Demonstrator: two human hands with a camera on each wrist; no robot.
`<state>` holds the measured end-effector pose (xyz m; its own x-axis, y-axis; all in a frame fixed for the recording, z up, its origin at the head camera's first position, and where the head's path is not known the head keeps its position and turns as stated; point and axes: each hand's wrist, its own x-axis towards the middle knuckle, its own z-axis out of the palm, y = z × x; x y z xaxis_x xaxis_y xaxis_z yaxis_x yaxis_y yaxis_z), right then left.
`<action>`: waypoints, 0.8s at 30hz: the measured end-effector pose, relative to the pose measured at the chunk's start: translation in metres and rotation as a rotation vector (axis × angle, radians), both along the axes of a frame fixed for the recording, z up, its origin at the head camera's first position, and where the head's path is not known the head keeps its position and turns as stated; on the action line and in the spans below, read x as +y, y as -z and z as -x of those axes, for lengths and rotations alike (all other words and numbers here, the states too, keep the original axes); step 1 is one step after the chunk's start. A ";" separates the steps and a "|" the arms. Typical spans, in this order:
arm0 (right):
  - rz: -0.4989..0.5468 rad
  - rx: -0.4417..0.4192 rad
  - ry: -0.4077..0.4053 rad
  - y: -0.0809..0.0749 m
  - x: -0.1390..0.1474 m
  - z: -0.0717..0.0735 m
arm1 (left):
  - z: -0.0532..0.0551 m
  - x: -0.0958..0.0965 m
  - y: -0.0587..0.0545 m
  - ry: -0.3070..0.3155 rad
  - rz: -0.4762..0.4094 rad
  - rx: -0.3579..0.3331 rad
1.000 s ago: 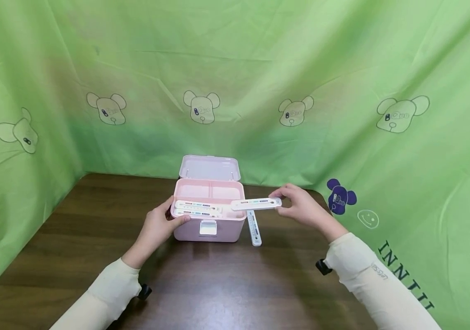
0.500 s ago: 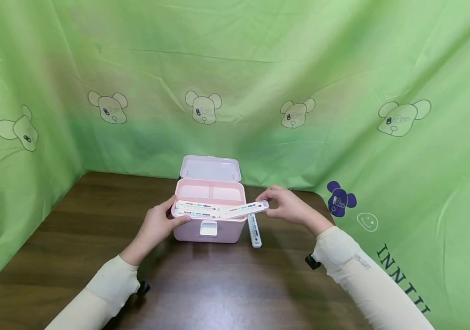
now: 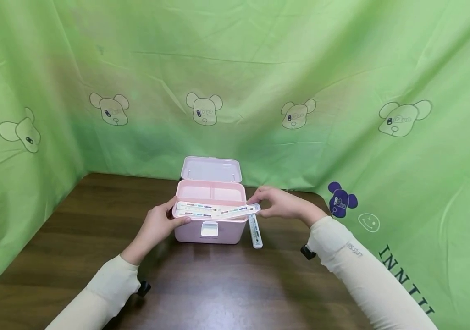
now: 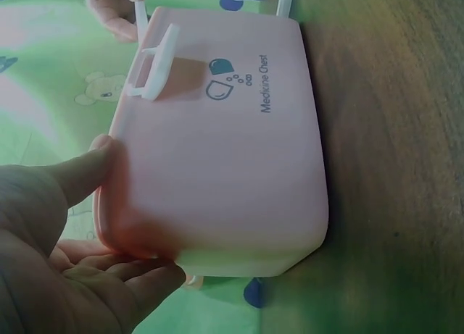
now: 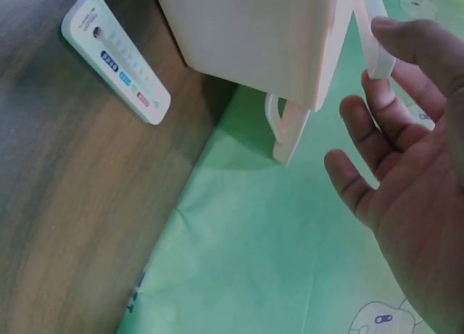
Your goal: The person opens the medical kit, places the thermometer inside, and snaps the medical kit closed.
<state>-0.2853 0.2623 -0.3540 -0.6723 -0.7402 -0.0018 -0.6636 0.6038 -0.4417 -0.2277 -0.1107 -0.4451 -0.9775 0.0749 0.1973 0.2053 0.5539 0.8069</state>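
A pink medicine box (image 3: 226, 233), lettered "Medicine Chest" in the left wrist view, stands on the table with its lid (image 3: 211, 169) raised. My left hand (image 3: 157, 225) holds its front left corner, thumb on the front rim and fingers along the side. Between thumb and fingers, my right hand (image 3: 282, 204) pinches the right end of a white thermometer case (image 3: 240, 211). That case slants down into the box's front part, its left end by other thermometer cases (image 3: 195, 206) lying there. Another thermometer case (image 5: 116, 59) lies on the table right of the box.
Behind the front part, the box has a tray with a divider (image 3: 211, 189). A brown wooden table (image 3: 218, 284) reaches toward me. Green printed cloth (image 3: 243, 55) hangs behind it and at both sides.
My right hand has moved left and slightly down with the thermometer case, whose left end has dipped into the box. My left hand stays at the corner.
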 end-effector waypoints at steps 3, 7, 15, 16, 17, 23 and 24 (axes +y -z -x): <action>-0.018 -0.019 -0.025 -0.001 -0.004 0.000 | -0.001 0.002 0.002 -0.003 -0.016 -0.009; -0.028 -0.042 -0.039 -0.002 -0.011 0.001 | -0.003 0.003 0.003 -0.010 -0.015 -0.012; -0.052 -0.090 -0.056 -0.002 -0.031 0.007 | -0.003 0.000 0.003 -0.018 0.007 -0.019; -0.058 -0.093 -0.058 -0.002 -0.034 0.007 | -0.003 0.000 0.002 -0.017 0.013 -0.017; -0.063 -0.088 -0.065 -0.002 -0.037 0.007 | -0.003 0.000 0.001 -0.017 0.019 -0.016; -0.046 -0.079 -0.102 0.000 -0.052 0.009 | -0.002 0.000 -0.002 0.000 0.029 -0.007; -0.037 -0.092 -0.106 0.001 -0.055 0.010 | -0.002 -0.001 -0.002 0.003 0.029 -0.007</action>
<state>-0.2948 0.2077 -0.3551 -0.5864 -0.8052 -0.0885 -0.6821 0.5498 -0.4822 -0.2255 -0.1112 -0.4427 -0.9785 0.0834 0.1886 0.2017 0.5766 0.7917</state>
